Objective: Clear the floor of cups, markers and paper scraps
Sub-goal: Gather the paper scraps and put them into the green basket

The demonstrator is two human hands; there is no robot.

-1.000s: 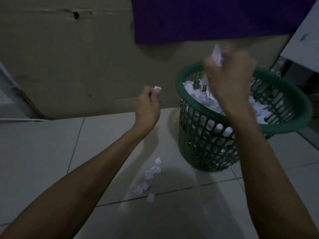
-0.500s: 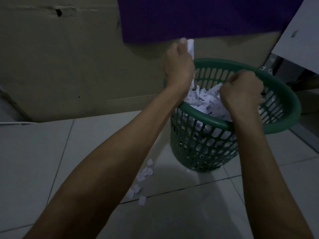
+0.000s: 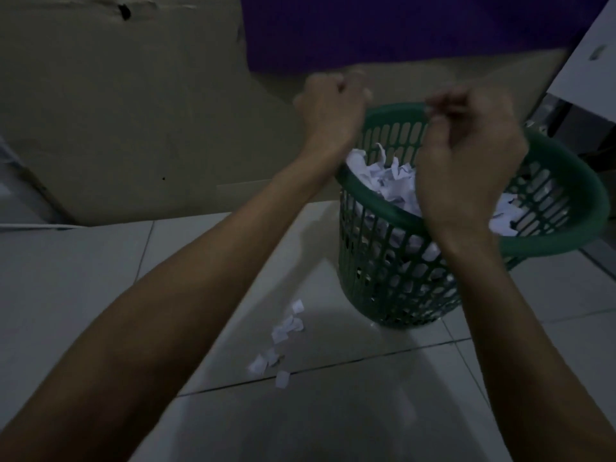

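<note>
Both hands hang over the green slatted plastic basket so anything released falls inside. Left hand and right hand are curled; whether they hold anything I cannot tell. Small white paper scraps litter the tiled floor beside it.

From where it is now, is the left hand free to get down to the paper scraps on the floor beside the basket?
Probably yes. The left hand is up by the green basket rim; the paper scraps lie on open tile beneath its forearm, nothing covering them.
</note>
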